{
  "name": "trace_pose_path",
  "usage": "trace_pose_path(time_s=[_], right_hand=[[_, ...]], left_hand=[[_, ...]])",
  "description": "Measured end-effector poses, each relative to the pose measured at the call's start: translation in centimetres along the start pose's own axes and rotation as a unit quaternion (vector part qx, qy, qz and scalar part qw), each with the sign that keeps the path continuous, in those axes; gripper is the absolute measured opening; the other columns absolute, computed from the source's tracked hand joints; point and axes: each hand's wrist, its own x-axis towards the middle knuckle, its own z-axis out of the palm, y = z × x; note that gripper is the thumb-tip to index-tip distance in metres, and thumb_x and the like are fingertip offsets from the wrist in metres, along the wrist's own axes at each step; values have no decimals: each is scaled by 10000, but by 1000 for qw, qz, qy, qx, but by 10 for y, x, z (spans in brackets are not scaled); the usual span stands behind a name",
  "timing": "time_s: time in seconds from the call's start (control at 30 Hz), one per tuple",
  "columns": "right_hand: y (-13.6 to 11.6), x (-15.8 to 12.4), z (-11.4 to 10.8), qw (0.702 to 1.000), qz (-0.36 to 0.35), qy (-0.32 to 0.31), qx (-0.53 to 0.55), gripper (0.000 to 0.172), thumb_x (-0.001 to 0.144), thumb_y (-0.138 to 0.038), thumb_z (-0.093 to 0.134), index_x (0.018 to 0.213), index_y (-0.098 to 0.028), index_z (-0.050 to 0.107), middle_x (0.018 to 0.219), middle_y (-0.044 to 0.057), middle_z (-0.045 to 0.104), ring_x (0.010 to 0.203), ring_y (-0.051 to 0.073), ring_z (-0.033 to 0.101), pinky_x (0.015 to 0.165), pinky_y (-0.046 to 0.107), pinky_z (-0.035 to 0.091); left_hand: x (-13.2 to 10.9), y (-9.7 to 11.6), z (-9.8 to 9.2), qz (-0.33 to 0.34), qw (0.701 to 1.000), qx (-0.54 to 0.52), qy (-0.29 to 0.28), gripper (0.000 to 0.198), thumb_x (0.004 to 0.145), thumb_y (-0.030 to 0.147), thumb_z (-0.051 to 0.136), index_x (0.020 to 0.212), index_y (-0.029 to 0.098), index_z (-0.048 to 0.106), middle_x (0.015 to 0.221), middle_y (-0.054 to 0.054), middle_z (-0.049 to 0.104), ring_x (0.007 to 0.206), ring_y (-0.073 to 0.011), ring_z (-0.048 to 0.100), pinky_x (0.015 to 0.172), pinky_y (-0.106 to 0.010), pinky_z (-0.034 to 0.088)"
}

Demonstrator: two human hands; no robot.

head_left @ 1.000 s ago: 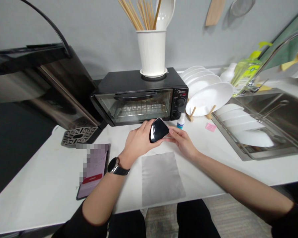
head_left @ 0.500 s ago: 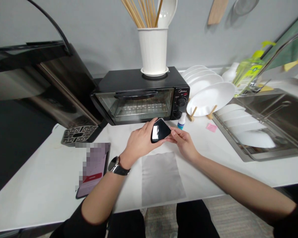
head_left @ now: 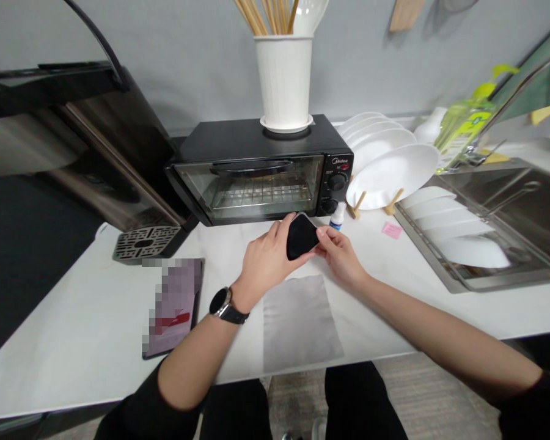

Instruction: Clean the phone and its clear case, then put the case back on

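Note:
Both hands hold a black smartphone (head_left: 301, 235) up above the white counter (head_left: 73, 330), just in front of the toaster oven (head_left: 256, 171). My left hand (head_left: 266, 263), with a watch on its wrist, is wrapped round the phone's left edge. My right hand (head_left: 339, 253) pinches its right edge with the fingertips. A grey cloth (head_left: 299, 321) lies flat on the counter below the hands. A small white bottle with a blue label (head_left: 337, 217) stands right behind the right hand.
A second phone (head_left: 172, 305) lies on the counter at the left. A white utensil holder (head_left: 284, 82) stands on the oven. Plates (head_left: 389, 171) lean in a rack, with a sink (head_left: 486, 226) holding dishes at right. A pink note (head_left: 391, 230) lies by the rack. A dark appliance (head_left: 73, 159) fills the left.
The phone in both hands has tilted, so its bright screen reflection is gone and it looks plain black. The hands have shifted slightly up and right; the camera view has dipped a little.

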Motion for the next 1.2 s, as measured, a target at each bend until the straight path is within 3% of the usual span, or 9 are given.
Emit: trace_pose_path(time_s=[0.17, 0.37, 0.47, 0.63, 0.77, 0.93, 1.07, 1.13, 1.2], right_hand=[[0, -3, 0, 998, 36, 14, 50, 490, 732, -653, 882, 819, -237, 640, 729, -33, 657, 625, 123, 606, 629, 237, 546], [-2, -5, 1, 994, 58, 17, 96, 520, 692, -648, 911, 765, -254, 580, 573, -65, 587, 525, 129, 581, 542, 234, 536], [-5, -5, 1, 990, 74, -8, 120, 486, 711, -641, 902, 793, -254, 620, 626, -43, 659, 533, 140, 609, 538, 251, 550], [-7, -4, 1, 976, 126, -27, 176, 477, 693, -621, 923, 912, -254, 710, 855, -3, 780, 727, 164, 734, 685, 273, 638], [-7, -2, 1, 981, 118, -25, 153, 479, 675, -617, 936, 905, -257, 720, 782, -13, 766, 646, 154, 705, 642, 267, 641], [-9, -5, 2, 999, -2, 7, 33, 497, 747, -709, 842, 897, -250, 725, 902, 42, 800, 781, 214, 765, 712, 334, 644], [-16, -13, 5, 994, -88, 59, -40, 456, 874, -691, 736, 945, -240, 718, 1010, 86, 818, 921, 250, 794, 772, 364, 631], [-19, -16, 6, 989, -108, 81, -56, 451, 892, -686, 717, 923, -236, 714, 919, 76, 814, 815, 231, 787, 696, 335, 610], [-20, -17, 6, 988, -112, 86, -64, 462, 897, -692, 707, 878, -230, 703, 740, 41, 770, 620, 189, 725, 585, 298, 559]], left_hand=[[0, 0, 0, 10, 1000, -12, -3, 897, 892, 752, 651, 1564, 222, 383, 1399, -140, 690, 1052, -330, 765, 772, -380, 585], [1, -1, -1, 11, 998, -61, -1, 917, 867, 714, 717, 1571, 244, 364, 1496, -130, 634, 1196, -348, 724, 894, -409, 593], [1, -1, -2, 5, 996, -93, 1, 938, 838, 687, 765, 1574, 275, 355, 1516, -106, 623, 1254, -354, 697, 961, -427, 583], [1, 0, -3, -10, 987, -159, -14, 1007, 758, 576, 865, 1571, 300, 338, 1536, -95, 601, 1289, -360, 674, 987, -459, 583], [0, 1, -1, -1, 973, -227, 30, 812, 795, 412, 807, 1494, 261, 421, 1469, -105, 640, 1285, -333, 667, 1032, -467, 561], [1, -7, 4, -4, 927, -360, 105, 620, 847, 473, 740, 1361, 226, 496, 1246, -110, 716, 1089, -277, 720, 973, -448, 582], [6, -24, 3, -14, 836, -517, 185, 567, 948, 650, 601, 1347, 263, 493, 1086, -60, 690, 913, -212, 744, 895, -421, 622], [10, -32, 0, -32, 801, -557, 219, 597, 941, 693, 585, 1369, 283, 517, 999, -23, 647, 865, -198, 736, 853, -404, 634], [14, -39, -3, -58, 802, -557, 207, 598, 953, 689, 561, 1396, 286, 546, 950, -8, 615, 757, -166, 692, 759, -353, 626]])
